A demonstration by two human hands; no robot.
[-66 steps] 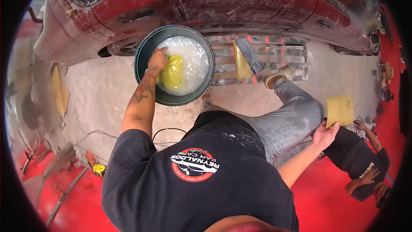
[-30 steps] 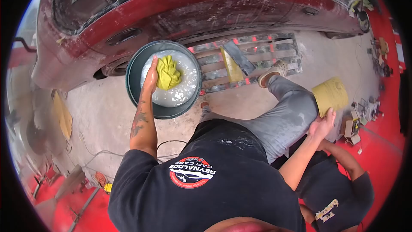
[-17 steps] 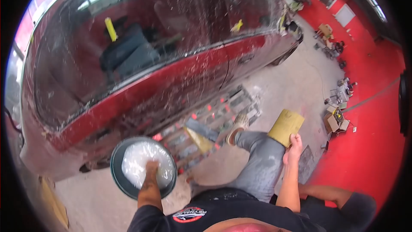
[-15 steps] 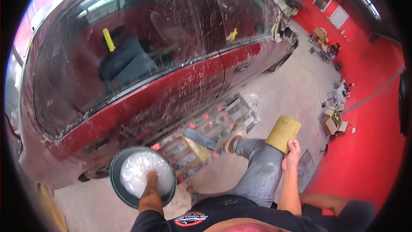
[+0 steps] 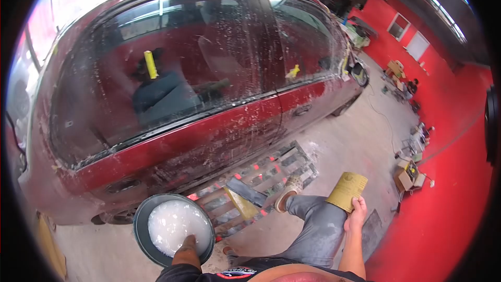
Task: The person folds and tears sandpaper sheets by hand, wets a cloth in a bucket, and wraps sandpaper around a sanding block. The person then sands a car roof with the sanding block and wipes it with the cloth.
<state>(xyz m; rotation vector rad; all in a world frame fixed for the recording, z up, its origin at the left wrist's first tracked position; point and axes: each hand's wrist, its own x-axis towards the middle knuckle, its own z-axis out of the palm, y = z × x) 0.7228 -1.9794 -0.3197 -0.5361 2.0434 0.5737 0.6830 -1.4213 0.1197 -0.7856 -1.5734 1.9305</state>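
My left hand (image 5: 189,242) reaches down into a dark round bucket (image 5: 140,224) of cloudy, foamy water (image 5: 175,224); the fingers are under the surface, so what they hold, if anything, is hidden. With my right hand (image 5: 357,212) I grip the lower edge of a yellow-brown sheet of sandpaper (image 5: 346,192), slightly curved, above my right leg. Ahead stands a dark red car (image 5: 209,130), its doors and windows streaked with whitish residue and drips.
A slatted pallet (image 5: 292,162) lies beside the car, with a dark grey flat piece (image 5: 246,191) and a yellowish sheet (image 5: 240,203) on it. Yellow tape (image 5: 150,65) sticks to the rear window. Boxes (image 5: 404,177) and tools line the right side, by a red wall (image 5: 449,109).
The view has tilted upward, so car, pallet and bucket sit lower in it. My left hand stays in the bucket, and my right hand still holds the sandpaper.
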